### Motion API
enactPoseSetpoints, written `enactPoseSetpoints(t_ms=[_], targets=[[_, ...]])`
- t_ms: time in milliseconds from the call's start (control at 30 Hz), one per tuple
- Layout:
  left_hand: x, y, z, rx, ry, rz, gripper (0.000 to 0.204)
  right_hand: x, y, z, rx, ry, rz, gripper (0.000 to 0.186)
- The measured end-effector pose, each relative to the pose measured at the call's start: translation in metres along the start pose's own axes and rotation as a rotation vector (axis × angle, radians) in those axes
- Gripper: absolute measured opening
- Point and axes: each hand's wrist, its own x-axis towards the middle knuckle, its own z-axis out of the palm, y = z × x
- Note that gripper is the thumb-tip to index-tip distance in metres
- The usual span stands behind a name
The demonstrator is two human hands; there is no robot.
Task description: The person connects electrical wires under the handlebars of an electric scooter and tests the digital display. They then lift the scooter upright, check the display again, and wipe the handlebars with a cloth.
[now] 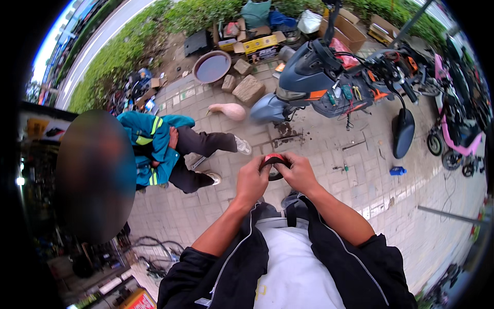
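Red-and-black part [273,164], small and roundish, sits pinched between both hands in front of the chest, over the paved ground: left hand [252,180] has fingers curled closed on its left side, right hand [297,172] is wrapped shut on its right, thumbs on top. Just past the hands a dark blue scooter [319,82] stands on the paving [334,185] with its panels off and its black seat [403,133] lying beside it, plus a small blue bottle [397,170] near the seat. Off to the left a person in a teal jacket [152,147] sits low on the paving, with a round basin [211,67] and cardboard boxes [257,44] up by the far edge next to the green hedge [128,46].
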Motion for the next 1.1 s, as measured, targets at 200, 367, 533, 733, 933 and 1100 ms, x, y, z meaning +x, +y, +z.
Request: enactPoseSetpoints(t_ms=[200, 367, 533, 733, 933, 1100], targets=[[0.008, -0.013, -0.001, -0.174, -0.046, -0.083, 0.024, 0.031, 0.000, -0.022, 0.011, -0.329, 0.079, 0.028], [0.034, -0.027, -0.028, -0.253, -0.235, -0.164, 0.032, 0.071, -0.031, -0.023, 0.116, -0.503, 0.126, 0.033], [0.058, -0.042, -0.042, -0.310, -0.176, -0.133, 0.032, 0.090, -0.046, 0.002, -0.005, -0.446, 0.081, 0.025], [0.097, -0.057, -0.060, -0.427, -0.180, -0.049, 0.034, 0.108, -0.054, 0.015, -0.108, -0.164, -0.026, 0.020], [0.115, -0.063, -0.074, -0.380, -0.218, -0.123, 0.032, 0.132, -0.040, 0.027, -0.142, -0.195, 0.058, 0.030], [0.120, -0.069, -0.052, -0.723, -0.338, -0.248, 0.032, 0.115, -0.017, -0.011, 0.205, -0.304, 0.362, 0.035]])
